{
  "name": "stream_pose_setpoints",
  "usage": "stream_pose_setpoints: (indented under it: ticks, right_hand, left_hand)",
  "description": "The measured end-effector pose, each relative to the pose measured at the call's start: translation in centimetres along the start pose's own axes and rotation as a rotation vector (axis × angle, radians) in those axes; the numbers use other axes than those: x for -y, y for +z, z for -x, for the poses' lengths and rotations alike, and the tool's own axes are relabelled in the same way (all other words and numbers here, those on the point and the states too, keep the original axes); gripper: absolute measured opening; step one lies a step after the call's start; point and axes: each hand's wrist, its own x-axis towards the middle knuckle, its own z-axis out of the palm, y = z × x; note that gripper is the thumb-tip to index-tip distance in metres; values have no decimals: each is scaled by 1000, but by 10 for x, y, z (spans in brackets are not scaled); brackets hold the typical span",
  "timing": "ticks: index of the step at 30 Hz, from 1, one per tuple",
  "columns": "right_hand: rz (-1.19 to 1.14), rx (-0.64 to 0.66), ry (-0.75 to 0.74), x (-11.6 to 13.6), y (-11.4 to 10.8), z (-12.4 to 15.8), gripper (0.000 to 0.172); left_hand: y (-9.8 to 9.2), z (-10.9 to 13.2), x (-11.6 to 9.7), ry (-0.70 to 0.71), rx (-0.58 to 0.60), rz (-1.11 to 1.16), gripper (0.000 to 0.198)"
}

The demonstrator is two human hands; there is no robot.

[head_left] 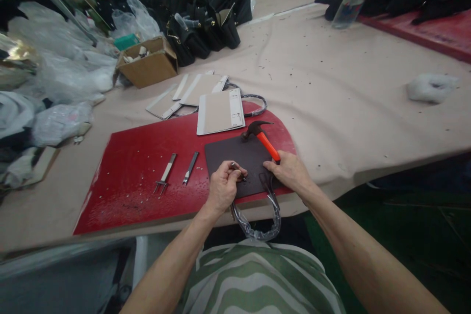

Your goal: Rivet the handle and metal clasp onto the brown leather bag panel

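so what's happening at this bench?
A person presses both hands on a dark leather panel lying on a red board. The left hand pinches a small metal fitting at one handle end; the right hand holds the other end of the plastic-wrapped handle. An orange-handled hammer rests on the panel.

Single head view, facing forward-down, close over red board (pixel 147 176) at table edge.
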Motion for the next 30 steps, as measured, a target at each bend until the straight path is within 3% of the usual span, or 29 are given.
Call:
stream_pose_setpoints:
  ticks: [6, 11, 18, 24, 28, 30]
  right_hand:
    - [-38, 9, -6, 1, -1, 0, 18]
    - [-173, 38, -41, 2, -13, 6, 36]
    - [-87, -173, -403, 13, -72, 74, 39]
    - [224, -107, -504, 14, -86, 103, 50]
    - [37, -396, -493, 32, -104, 114, 45]
    - [28, -472, -516, 32, -102, 118, 47]
  left_hand:
    - [-4, 4, -1, 216, 90, -277, 12]
    - [-5, 7, 2, 351, 117, -387, 16]
    - [-1, 7, 11, 386, 107, -422, 16]
    - [-3, 6, 14, 358, 131, -401, 17]
    - [-1, 6, 13, 390, 126, -411, 16]
    - [1, 5, 12, 394, 126, -406, 16]
